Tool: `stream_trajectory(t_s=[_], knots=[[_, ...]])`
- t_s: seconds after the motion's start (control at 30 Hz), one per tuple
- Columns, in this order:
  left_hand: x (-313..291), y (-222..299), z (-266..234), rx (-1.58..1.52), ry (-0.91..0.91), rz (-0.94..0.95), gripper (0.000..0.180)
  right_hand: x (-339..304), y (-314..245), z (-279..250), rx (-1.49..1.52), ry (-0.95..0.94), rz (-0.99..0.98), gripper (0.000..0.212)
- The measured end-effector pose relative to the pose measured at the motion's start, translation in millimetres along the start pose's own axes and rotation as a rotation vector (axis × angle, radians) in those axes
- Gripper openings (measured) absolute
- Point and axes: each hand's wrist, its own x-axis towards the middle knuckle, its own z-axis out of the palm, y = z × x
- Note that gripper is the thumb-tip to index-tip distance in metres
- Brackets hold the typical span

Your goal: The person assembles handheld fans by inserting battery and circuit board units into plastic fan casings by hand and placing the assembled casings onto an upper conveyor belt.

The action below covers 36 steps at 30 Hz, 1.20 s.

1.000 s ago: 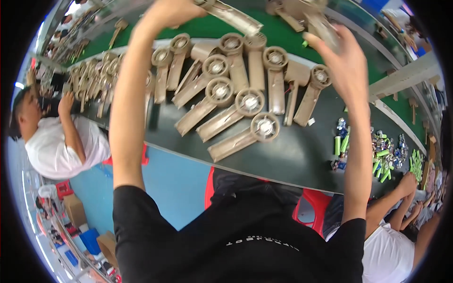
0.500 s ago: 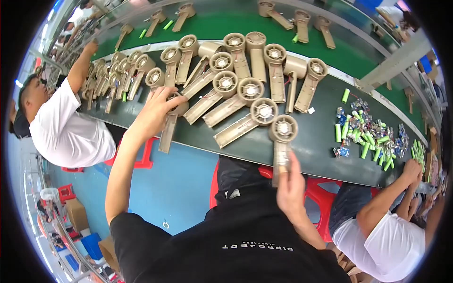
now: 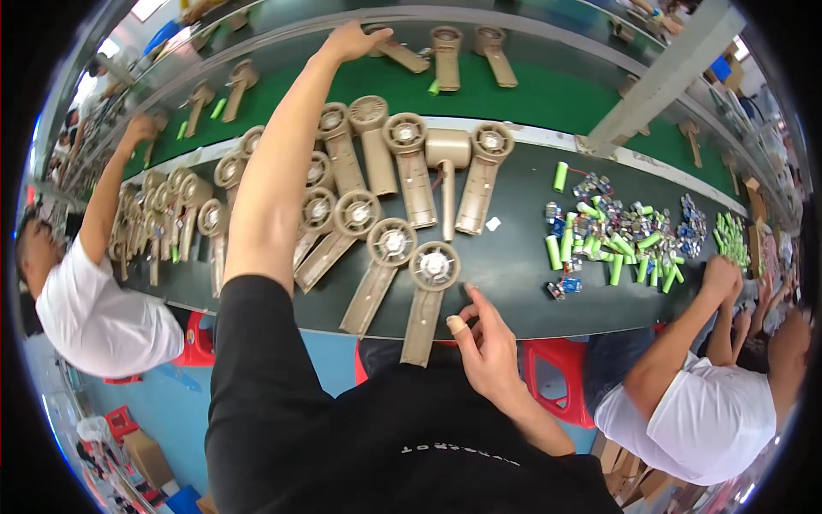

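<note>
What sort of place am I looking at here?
Probably a factory assembly line: many similar tan fan parts lie on a dark workbench, a green strip, likely a conveyor, runs beyond, and people in white shirts work alongside.

Tan fans (image 3: 423, 330) with silvery hubs (image 3: 435, 265) line a blackish-green table (image 3: 514, 301). Lime-green cylinders (image 3: 616, 270) and blue circuit boards (image 3: 572, 284) sit at three o'clock. Bright green belt (image 3: 385, 82), twelve; light blue floor (image 3: 181, 420), eight; red stool (image 3: 561, 348), four; black shirt (image 3: 411, 428) with white lettering, six.
</note>
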Motion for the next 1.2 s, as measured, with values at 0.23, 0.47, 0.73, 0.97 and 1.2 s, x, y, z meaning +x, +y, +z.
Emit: stream_trajectory(t_s=[0.23,0.47,0.73,0.97,1.2], knots=[[15,-36,25,0.147,0.100,-0.276,0.052,15,24,-79,0.101,0.258,0.051,0.025],[-121,153,-121,-0.297,-0.009,-0.038,0.065,85,33,-137,-0.274,0.418,-0.338,0.015],[-330,293,-91,-0.559,-0.167,0.104,0.066,118,37,-141,-0.390,0.307,-0.218,0.023],[-342,279,-54,-0.563,-0.155,0.151,0.065,104,29,-170,0.537,0.330,-0.110,0.022],[-337,275,-55,-0.544,-0.253,0.138,0.065,106,49,-179,0.691,0.340,-0.062,0.023]])
